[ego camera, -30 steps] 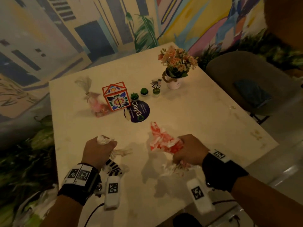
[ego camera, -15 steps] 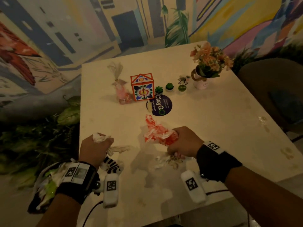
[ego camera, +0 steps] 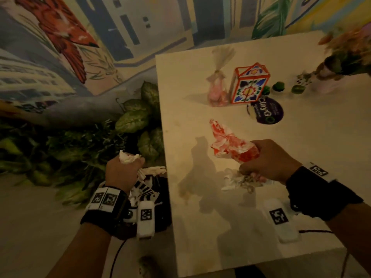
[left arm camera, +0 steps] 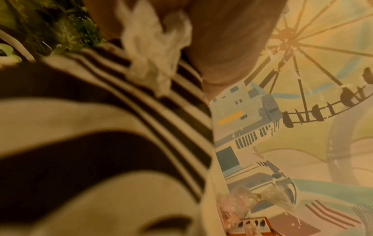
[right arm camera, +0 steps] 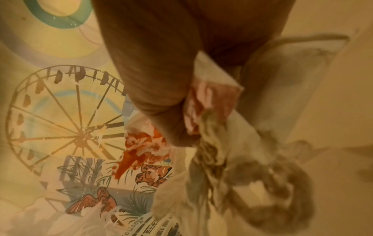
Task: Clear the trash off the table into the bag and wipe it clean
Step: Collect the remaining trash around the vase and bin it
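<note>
My left hand (ego camera: 125,171) grips crumpled white tissue (ego camera: 128,158) and a black-and-white striped wrapper (ego camera: 143,192) just left of the table's edge, over a dark bag (ego camera: 160,199). The left wrist view shows that tissue (left arm camera: 155,41) and the striped wrapper (left arm camera: 101,127) close up. My right hand (ego camera: 267,160) grips a crumpled red-and-white wrapper (ego camera: 230,144) with pale tissue (ego camera: 243,180) hanging beneath, above the white table (ego camera: 311,153). In the right wrist view the red wrapper (right arm camera: 141,151) and the tissue (right arm camera: 232,143) hang from my curled fingers.
A patterned orange box (ego camera: 250,85), a pink gift pouch (ego camera: 217,91), small green cacti (ego camera: 278,86), a purple round sticker (ego camera: 267,111) and a flower pot (ego camera: 345,57) stand at the table's back. Green plants (ego camera: 128,125) and a painted wall lie to the left.
My left hand has carried its tissue and striped wrapper left, off the table's edge and over the bag. The right hand stays above the table with the red wrapper; the view swung left.
</note>
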A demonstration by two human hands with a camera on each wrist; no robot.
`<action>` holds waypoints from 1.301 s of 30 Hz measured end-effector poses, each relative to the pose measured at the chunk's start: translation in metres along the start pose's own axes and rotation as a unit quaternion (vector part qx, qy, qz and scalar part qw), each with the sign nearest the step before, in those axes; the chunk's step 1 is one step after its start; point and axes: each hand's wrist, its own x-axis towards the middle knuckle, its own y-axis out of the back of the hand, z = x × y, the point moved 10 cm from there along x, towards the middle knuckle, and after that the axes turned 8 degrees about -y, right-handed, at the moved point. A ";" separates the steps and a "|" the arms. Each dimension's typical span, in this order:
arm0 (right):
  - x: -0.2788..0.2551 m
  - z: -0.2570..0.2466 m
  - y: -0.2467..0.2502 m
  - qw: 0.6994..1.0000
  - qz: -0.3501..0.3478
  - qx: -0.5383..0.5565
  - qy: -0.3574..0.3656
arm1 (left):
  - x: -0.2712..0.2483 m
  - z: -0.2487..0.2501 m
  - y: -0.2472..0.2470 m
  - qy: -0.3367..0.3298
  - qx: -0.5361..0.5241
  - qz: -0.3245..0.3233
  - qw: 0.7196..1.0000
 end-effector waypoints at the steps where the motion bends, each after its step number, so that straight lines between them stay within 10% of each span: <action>1: -0.004 -0.012 -0.020 1.000 0.001 0.002 0.001 | 0.007 -0.008 0.014 0.003 -0.003 -0.004 1.000; 16: -0.009 -0.122 -0.276 0.993 -0.068 0.095 -0.034 | 0.091 -0.160 0.152 0.116 0.040 -0.007 0.992; 31: 0.147 -0.035 -0.474 0.985 -0.119 -0.008 -0.124 | 0.158 -0.263 0.034 0.098 0.128 -0.135 0.978; 39: 0.167 -0.026 -0.511 0.984 -0.139 -0.094 -0.054 | 0.146 -0.297 -0.007 0.015 0.175 -0.235 0.956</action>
